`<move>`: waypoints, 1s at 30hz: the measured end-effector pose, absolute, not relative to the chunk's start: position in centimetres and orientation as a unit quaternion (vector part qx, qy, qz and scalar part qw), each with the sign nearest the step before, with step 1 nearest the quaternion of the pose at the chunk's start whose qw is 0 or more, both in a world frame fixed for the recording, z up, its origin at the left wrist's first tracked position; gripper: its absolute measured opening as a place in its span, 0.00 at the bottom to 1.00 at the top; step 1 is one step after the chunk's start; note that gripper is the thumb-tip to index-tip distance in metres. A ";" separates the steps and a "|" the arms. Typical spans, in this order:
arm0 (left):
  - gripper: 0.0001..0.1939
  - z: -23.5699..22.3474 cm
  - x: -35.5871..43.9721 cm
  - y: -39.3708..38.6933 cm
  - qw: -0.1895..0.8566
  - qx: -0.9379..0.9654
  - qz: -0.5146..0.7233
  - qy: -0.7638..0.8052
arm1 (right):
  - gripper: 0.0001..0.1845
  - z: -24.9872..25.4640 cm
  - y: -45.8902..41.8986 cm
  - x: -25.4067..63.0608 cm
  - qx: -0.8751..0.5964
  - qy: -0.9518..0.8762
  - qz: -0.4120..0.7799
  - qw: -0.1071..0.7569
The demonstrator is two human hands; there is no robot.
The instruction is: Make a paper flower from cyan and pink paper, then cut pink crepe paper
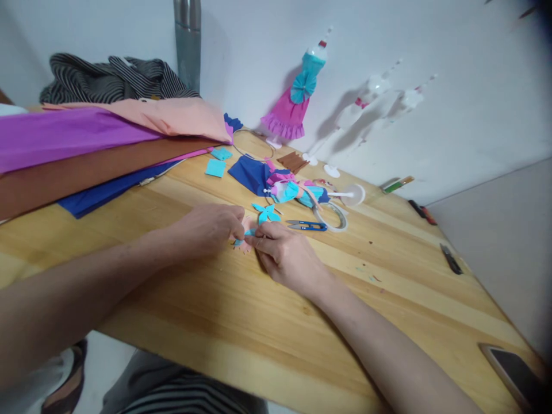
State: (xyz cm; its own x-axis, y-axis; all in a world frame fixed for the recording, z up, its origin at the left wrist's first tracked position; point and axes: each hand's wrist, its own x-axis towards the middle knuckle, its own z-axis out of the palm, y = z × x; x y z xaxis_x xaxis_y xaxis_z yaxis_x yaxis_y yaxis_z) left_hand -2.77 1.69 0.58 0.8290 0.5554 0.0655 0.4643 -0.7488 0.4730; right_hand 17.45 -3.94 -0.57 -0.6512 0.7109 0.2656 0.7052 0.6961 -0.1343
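Note:
Between my hands on the wooden table lies a small pale pink paper flower (244, 248) with a light blue paper piece (249, 232) on it. My left hand (215, 227) has its fingers bent and pinched at the flower's left side. From the right, my right hand (284, 253) pinches at the blue piece with thumb and forefinger. Fingers cover much of both papers. Just behind the right hand sits a light blue paper flower (267, 214). Blue-handled thread snips (307, 225) lie right of it, beside a roll of white tape (340, 221).
A doll form (297, 194) dressed in blue paper lies behind the hands. Another in a pink skirt (288, 112) stands against the wall, near two bare white forms. Folded coloured paper (77, 138) covers the left. A phone (513, 371) lies front right, a cutter (451, 259) farther back.

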 end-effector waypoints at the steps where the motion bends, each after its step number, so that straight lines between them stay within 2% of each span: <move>1: 0.16 0.6 -2.8 1.7 0.220 0.930 0.095 0.279 | 0.16 -0.5 -3.9 17.5 -0.391 -0.908 0.012 0.150; 6: 0.15 0.6 -2.9 2.1 0.202 0.928 0.097 0.298 | 0.15 -0.4 -3.9 17.5 -0.391 -0.909 0.009 0.143; 11: 0.15 1.0 -3.0 2.1 0.201 0.946 0.100 0.234 | 0.15 -0.3 -3.9 17.4 -0.389 -0.911 0.008 0.136; 14: 0.11 1.7 -2.6 1.9 0.154 0.966 0.067 0.195 | 0.15 -0.3 -3.9 17.3 -0.389 -0.911 0.009 0.140; 17: 0.11 2.0 -2.2 1.6 0.084 0.980 0.001 0.178 | 0.15 -0.4 -3.9 17.3 -0.390 -0.908 0.025 0.151; 22: 0.12 1.8 -2.3 1.5 0.049 0.987 0.026 0.149 | 0.16 -0.3 -3.7 17.8 -0.398 -0.882 0.120 0.220; 27: 0.13 1.5 -2.7 1.8 0.064 0.987 0.060 0.134 | 0.16 -0.2 -3.4 18.1 -0.448 -0.796 0.207 0.350; 30: 0.12 1.2 -2.7 2.0 0.077 0.983 0.070 0.150 | 0.19 -0.4 -3.5 17.9 -0.463 -0.773 0.227 0.370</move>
State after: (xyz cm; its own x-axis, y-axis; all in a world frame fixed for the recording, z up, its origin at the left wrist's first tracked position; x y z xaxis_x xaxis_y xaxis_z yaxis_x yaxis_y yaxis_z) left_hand -2.73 2.02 1.17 0.9454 0.3052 0.1141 0.2837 -0.9432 0.1727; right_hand 17.89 -3.47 -0.41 -0.2981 0.8835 0.3615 0.5479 0.4684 -0.6931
